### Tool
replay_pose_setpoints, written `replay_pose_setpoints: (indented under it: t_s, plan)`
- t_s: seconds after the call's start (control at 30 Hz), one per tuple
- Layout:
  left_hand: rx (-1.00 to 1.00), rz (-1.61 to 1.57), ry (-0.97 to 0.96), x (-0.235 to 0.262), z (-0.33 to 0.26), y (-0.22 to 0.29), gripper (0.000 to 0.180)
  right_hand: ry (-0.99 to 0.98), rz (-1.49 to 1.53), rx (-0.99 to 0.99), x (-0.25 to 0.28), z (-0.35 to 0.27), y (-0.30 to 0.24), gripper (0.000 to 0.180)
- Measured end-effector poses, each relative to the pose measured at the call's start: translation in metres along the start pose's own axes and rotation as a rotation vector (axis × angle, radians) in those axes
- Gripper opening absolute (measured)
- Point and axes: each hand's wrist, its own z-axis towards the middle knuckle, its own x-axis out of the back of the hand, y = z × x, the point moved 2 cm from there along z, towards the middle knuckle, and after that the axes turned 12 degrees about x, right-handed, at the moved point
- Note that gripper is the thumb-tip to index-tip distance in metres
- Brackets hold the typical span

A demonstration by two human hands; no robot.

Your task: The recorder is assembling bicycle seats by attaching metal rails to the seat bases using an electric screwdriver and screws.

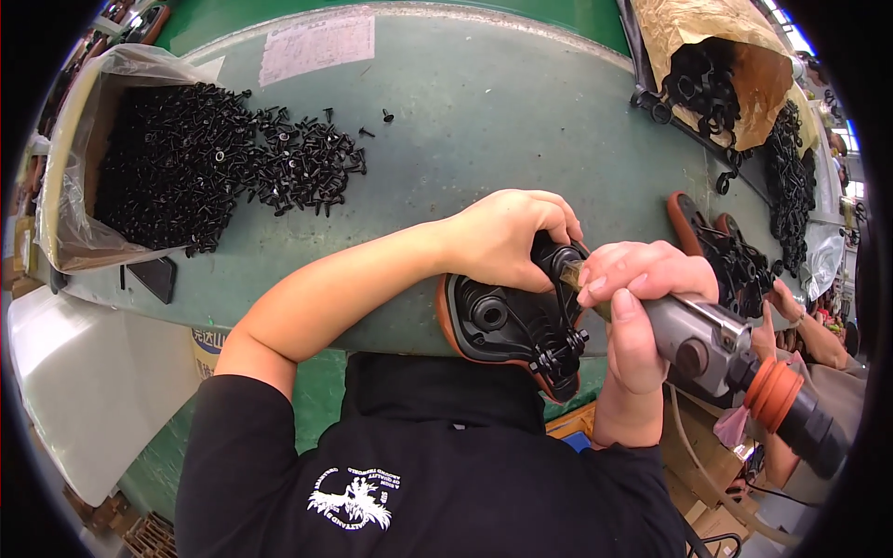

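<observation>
1. Black plastic underside of an upturned bicycle saddle with an orange-brown rim (493,321) lies at the near edge of the green worktable (484,121), straight in front of the person
2. Left hand (502,237) is clamped down over the saddle's far end, fingers curled tight on the black fittings there, pinning it to the table
3. Right hand (637,307) is wrapped shut around a grey metal pneumatic screwdriver with an orange collar (721,349), its tip pressed into the saddle beside the left fingers
4. Judging by this, a fastener is being driven now; the black rail clamp (558,349) already sits on the saddle, but how many screws remain I cannot tell
5. Loose black screws (298,167) spill from a plastic-lined cardboard box (84,158) at the far left, well apart
6. More saddles (735,265) and a brown paper bag of black rings (716,74) lie at the right
</observation>
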Motion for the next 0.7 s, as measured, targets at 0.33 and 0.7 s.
replay_pose_setpoints:
  t_s: [0.33, 0.7]
  plan:
    - [-0.077, 0.196, 0.179, 0.035, -0.011, 0.021, 0.045, 0.247, 0.12, 0.104, 0.038, -0.021, -0.054, 0.028]
    - [0.167, 0.613, 1.189, 0.25, -0.028, -0.024, 0.039, 0.706, 0.041, -0.447, 0.087, -0.094, -0.001, 0.028]
